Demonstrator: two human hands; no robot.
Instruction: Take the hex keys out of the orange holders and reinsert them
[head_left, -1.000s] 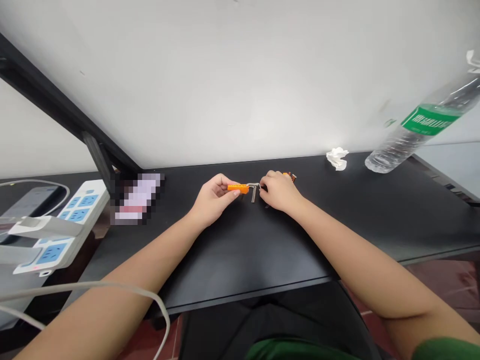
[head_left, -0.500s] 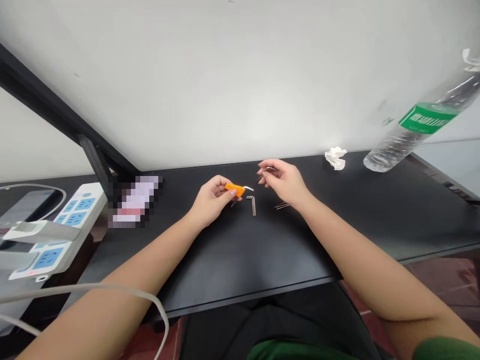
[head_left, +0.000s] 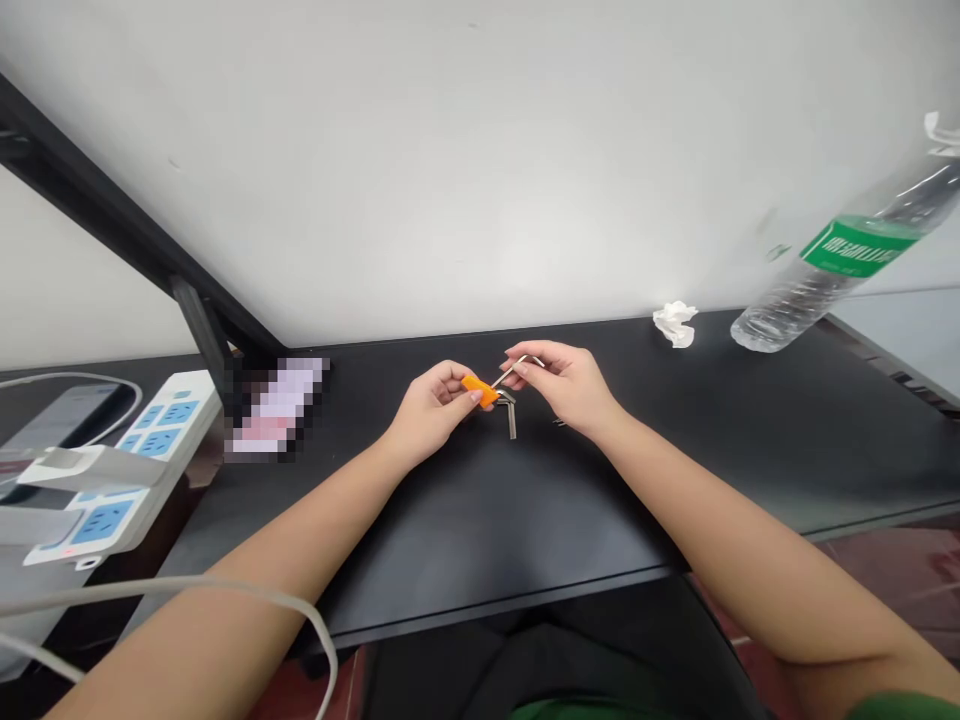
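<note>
Between thumb and fingers, my left hand [head_left: 435, 408] pinches an orange hex key holder [head_left: 480, 390]. A short bent metal key sticks out of the holder's right end. My right hand [head_left: 564, 384] is closed on an L-shaped hex key [head_left: 516, 370], its bent end showing above the thumb. The straight end of this key meets the orange holder; whether it is inside a hole I cannot tell. Below the holder, another hex key [head_left: 512, 421] lies on the black table. Thin keys [head_left: 559, 422] lie partly hidden under my right hand.
A crumpled white tissue [head_left: 675, 324] and a large clear bottle with a green label [head_left: 859, 245] stand at the right by the wall. On the left are a blurred-out phone-like item [head_left: 279, 405], a white power strip [head_left: 142, 470] and a pale cable [head_left: 247, 590] crossing over my left forearm.
My right hand has moved left and slightly down, bringing its hex key up to the orange holder. The holder in my left hand has shifted slightly right and tilted.
</note>
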